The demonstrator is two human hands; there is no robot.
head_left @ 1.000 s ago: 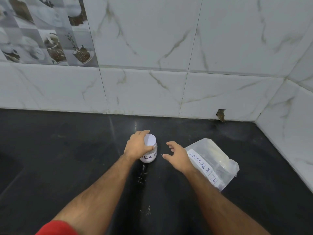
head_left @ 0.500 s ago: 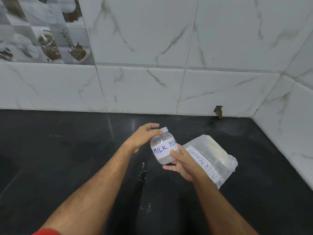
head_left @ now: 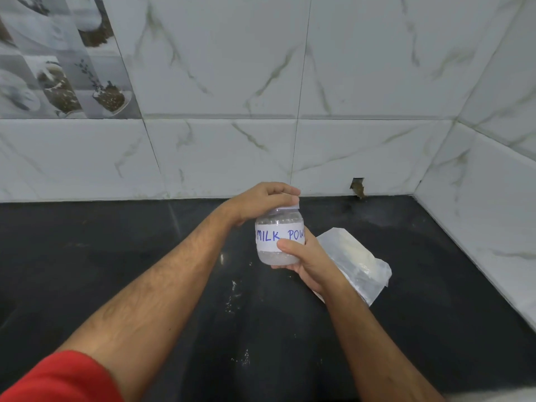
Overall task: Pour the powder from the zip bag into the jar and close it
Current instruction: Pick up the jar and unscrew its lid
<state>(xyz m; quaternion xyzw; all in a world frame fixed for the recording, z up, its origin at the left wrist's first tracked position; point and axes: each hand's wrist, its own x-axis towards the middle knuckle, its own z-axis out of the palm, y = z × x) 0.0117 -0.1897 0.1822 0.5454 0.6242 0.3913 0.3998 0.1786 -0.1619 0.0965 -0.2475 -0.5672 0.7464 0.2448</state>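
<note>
Jar [head_left: 279, 238] held upright above the table [head_left: 116, 256], centre frame. Right hand [head_left: 307, 264] grips the body to brace it; left hand [head_left: 258, 202] clamps the lid [head_left: 285, 208] from above, likely to unscrew. Bag [head_left: 358, 264] lies at 4 o'clock, powder inside, not yet poured.

A second ago the jar [head_left: 279, 239] stood on the black counter [head_left: 116, 256] with the left hand [head_left: 255, 202] over its top and the right hand [head_left: 307, 258] open beside it. Now the jar is lifted clear of the counter and held upright. The right hand has wrapped around its lower body, thumb across the handwritten label. The left hand has shifted to grip the white lid [head_left: 285, 206] from above; whether the lid has turned is unclear.
</note>
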